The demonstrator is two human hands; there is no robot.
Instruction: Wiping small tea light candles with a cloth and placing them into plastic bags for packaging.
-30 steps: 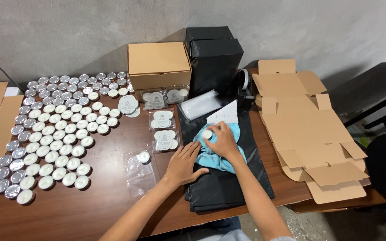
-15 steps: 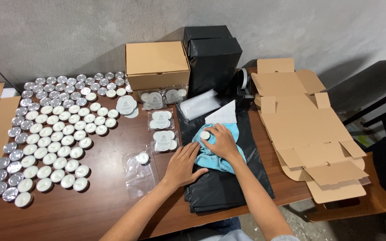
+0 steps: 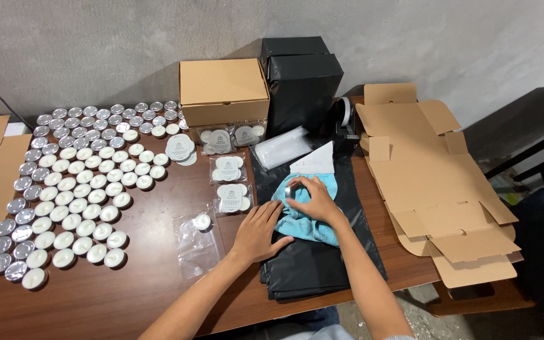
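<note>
My right hand holds a small round silver tin against a light blue cloth. The cloth lies on a pile of black plastic bags near the front edge of the brown wooden table. My left hand rests flat, fingers spread, on the left edge of the cloth and the bags. Just left of that hand lies a clear plastic bag with one white candle tin in it.
Several rows of small candle tins cover the table's left half. Flat cardboard blanks lie at the right and far left. A closed cardboard box, black boxes, a tape dispenser and bagged round labels stand behind.
Both hands stay on the cloth; my right hand has shifted only slightly on the tin.
</note>
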